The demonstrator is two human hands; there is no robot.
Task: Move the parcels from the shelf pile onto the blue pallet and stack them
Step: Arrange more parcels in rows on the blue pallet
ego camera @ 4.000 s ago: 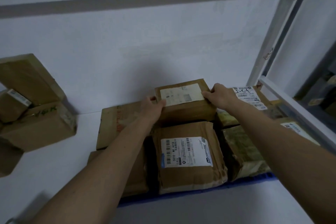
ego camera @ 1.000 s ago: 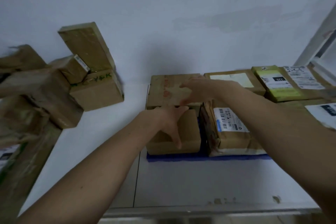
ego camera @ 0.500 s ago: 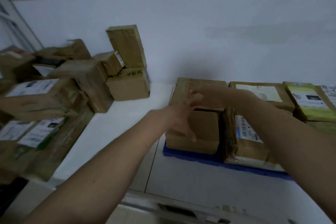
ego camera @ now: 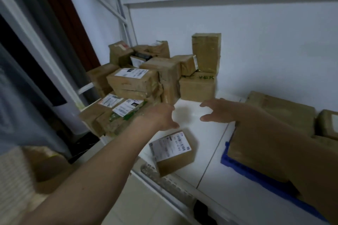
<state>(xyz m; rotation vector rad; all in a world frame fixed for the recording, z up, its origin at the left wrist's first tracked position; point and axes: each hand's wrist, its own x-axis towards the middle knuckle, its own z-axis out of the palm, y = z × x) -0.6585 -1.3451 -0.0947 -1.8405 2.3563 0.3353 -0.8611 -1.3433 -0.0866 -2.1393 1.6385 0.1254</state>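
A pile of brown taped parcels (ego camera: 150,80) fills the left and back of the white shelf (ego camera: 204,129). One small parcel with a white label (ego camera: 172,152) lies alone near the shelf's front edge. My left hand (ego camera: 161,117) and my right hand (ego camera: 217,110) hover empty over the bare shelf, fingers spread, between the pile and the blue pallet (ego camera: 256,177). The pallet sits at the right with brown parcels (ego camera: 279,113) on it, partly hidden by my right arm.
White shelf posts and a diagonal brace (ego camera: 120,16) rise at the back left. A grey and dark red curtain (ego camera: 45,42) hangs at the left. The metal front rail of the shelf (ego camera: 164,179) runs below the lone parcel.
The view has swung left from the pallet toward the pile. Both hands have left the pallet's parcels and now reach empty toward the pile.
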